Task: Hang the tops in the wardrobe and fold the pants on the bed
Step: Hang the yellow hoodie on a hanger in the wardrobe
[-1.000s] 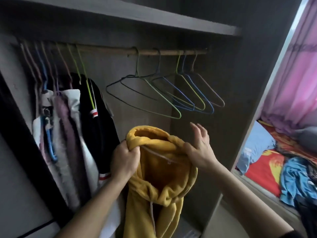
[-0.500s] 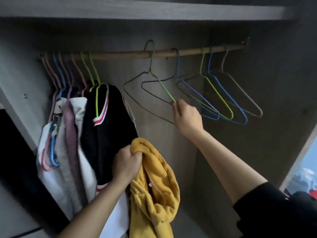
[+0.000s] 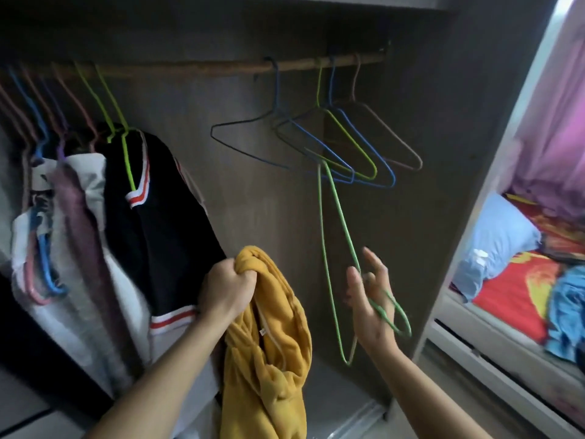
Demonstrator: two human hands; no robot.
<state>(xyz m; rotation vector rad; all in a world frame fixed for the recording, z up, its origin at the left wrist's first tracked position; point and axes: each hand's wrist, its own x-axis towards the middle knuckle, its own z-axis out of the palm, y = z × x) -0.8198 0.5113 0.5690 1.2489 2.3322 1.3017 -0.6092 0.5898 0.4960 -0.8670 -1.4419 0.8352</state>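
Looking down into an open grey-brown wooden wardrobe (image 3: 443, 153), the head view shows both bare hands low in the frame. The left hand (image 3: 226, 291), lower centre, is clenched tight in a fist on a bunched fold of the mustard-yellow fleece top (image 3: 269, 353), which hangs from that fist in a crumpled mass towards the bottom edge, in front of the wardrobe's interior and not on any hanger. The right hand (image 3: 370, 305), just right of the top and apart from it, holds a light green wire hanger (image 3: 326, 248) that is off the rail. Its hook end lies across the palm, one finger appears curled about the wire, and the remaining fingers are spread loosely. The hanger's long body runs up from the hand towards mid-frame and also dips below the wrist. Across the upper part of the frame runs a brown wooden rod (image 3: 221, 66). At its right portion hang several bare wire hangers (image 3: 348, 144) in dark blue, blue, yellow-green and pinkish tones, overlapping one another. At upper left more coloured hangers carry garments, among them a black top with red and white trim (image 3: 164, 217) and a white garment (image 3: 85, 172) beside it. At the right edge, beyond the wardrobe's side panel, a bed with red patterned bedding (image 3: 506, 286) carries a pale blue pillow (image 3: 503, 236) and a crumpled blue garment (image 3: 566, 312). Whether that garment is pants cannot be told. A pink curtain (image 3: 557, 122) hangs above.
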